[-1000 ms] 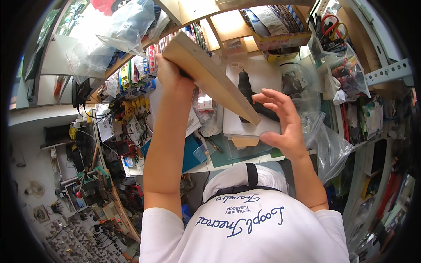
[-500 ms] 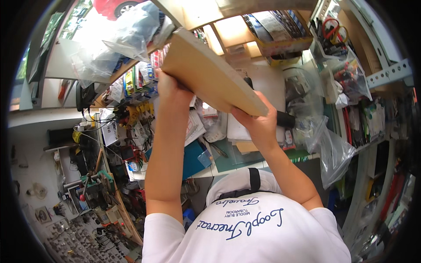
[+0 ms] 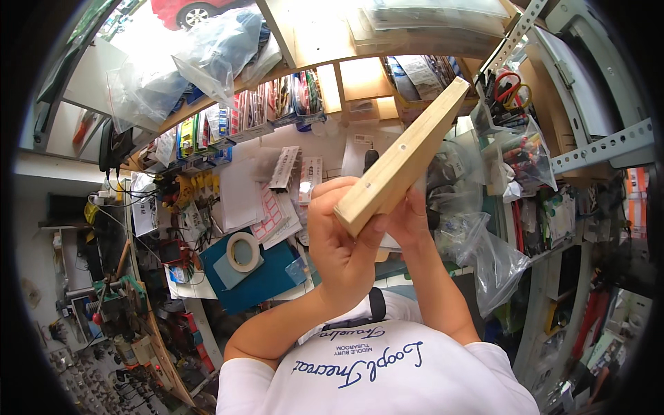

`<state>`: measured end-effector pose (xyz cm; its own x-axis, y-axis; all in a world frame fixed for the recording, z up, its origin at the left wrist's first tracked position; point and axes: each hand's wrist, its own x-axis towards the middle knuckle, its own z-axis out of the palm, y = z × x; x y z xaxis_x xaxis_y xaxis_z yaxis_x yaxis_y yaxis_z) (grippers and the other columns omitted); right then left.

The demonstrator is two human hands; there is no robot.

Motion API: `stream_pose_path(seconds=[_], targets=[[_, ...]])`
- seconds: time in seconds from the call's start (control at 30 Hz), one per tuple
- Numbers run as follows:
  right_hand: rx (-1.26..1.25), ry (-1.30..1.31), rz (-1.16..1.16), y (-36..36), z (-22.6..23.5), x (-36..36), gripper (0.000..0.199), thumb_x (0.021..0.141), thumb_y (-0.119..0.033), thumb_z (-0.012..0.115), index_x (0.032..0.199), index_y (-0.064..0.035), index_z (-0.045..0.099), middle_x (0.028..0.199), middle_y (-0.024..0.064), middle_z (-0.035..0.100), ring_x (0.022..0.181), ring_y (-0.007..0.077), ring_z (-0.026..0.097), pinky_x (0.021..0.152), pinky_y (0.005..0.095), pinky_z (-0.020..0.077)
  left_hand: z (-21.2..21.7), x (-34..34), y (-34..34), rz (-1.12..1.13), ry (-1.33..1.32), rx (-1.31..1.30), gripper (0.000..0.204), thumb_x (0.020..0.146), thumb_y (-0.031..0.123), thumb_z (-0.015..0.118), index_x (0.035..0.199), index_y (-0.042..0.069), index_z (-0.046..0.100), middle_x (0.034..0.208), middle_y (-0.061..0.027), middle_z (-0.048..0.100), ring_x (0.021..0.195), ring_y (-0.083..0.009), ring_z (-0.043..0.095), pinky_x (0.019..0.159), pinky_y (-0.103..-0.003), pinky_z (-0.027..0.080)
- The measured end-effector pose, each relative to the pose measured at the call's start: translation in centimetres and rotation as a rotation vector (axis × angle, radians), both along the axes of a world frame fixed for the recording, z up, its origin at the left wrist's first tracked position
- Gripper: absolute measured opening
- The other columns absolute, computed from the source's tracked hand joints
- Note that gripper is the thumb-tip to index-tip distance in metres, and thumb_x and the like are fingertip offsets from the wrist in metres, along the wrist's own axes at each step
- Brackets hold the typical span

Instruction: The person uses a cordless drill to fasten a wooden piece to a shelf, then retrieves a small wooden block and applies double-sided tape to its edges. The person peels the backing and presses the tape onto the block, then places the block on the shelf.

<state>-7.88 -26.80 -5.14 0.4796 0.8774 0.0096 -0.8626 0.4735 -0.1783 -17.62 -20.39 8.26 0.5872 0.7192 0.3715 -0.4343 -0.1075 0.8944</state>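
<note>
A thick, pale wooden board (image 3: 408, 144) is held up in front of me, its narrow edge turned toward me and slanting from lower left to upper right. Two small round metal-looking spots, perhaps screw heads, show along that edge. My left hand (image 3: 339, 242) is closed round the lower left end, thumb at the underside. Lower down on the right side, my right hand (image 3: 409, 220) grips the board from beneath; its fingers are partly hidden behind the wood.
Below on the bench lie a tape roll (image 3: 243, 252), a teal folder (image 3: 266, 282) and printed papers (image 3: 274, 220). Clear plastic bags (image 3: 477, 256) hang at the right. Shelves of packets (image 3: 270, 104) stand behind; scissors (image 3: 508, 86) sit in a holder at far right.
The board has turned from showing its broad face to showing its narrow edge, and its slant has reversed. My left hand has come right and lower, closer to my right hand.
</note>
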Motion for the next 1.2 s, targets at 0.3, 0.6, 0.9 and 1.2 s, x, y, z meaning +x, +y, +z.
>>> stream_pose_path(seconds=[0.3,0.6,0.9,1.2], targets=[[-0.174,0.102,0.002,0.8,4.9,-1.0,0.045,0.083,-0.025,0.062,0.123,-0.0084,0.048,0.118,0.0035,0.057,0.111,0.0180,0.052,0.095,0.0354,0.0409,1.5,-0.4,3.4,-0.095,0.105,-0.150,0.061,0.080,0.013,0.068,0.127,0.004,0.030,0.125,-0.0119,0.040,0.113,-0.0177,0.044,0.094,-0.033,0.037],[-0.159,0.380,0.023,8.9,11.6,0.7,0.021,0.080,-0.014,0.068,0.097,-0.0093,0.057,0.089,0.0007,0.064,0.078,0.0092,0.061,0.068,0.0224,0.0523,6.5,1.7,9.2,-0.005,0.513,0.528,0.062,0.077,0.010,0.068,0.131,0.008,0.038,0.126,-0.0134,0.046,0.104,-0.0205,0.055,0.076,-0.030,0.052],[0.210,0.618,0.134,14.4,10.9,4.0,0.033,0.082,-0.028,0.066,0.099,-0.0019,0.055,0.098,0.0096,0.059,0.089,0.0160,0.058,0.081,0.0302,0.0504,10.1,8.5,12.7,0.087,0.798,0.934,0.025,0.071,0.008,0.071,0.090,0.001,0.056,0.071,-0.0116,0.064,0.066,-0.0185,0.065,0.059,-0.028,0.049],[-0.216,0.023,0.249,8.5,4.3,2.4,0.041,0.089,-0.037,0.055,0.111,-0.0023,0.054,0.107,0.0070,0.058,0.094,0.0176,0.057,0.087,0.0348,0.0469,9.6,13.2,17.6,0.075,0.767,1.226,0.023,0.074,0.010,0.070,0.089,0.000,0.055,0.078,-0.0129,0.067,0.076,-0.0200,0.067,0.064,-0.028,0.052]])
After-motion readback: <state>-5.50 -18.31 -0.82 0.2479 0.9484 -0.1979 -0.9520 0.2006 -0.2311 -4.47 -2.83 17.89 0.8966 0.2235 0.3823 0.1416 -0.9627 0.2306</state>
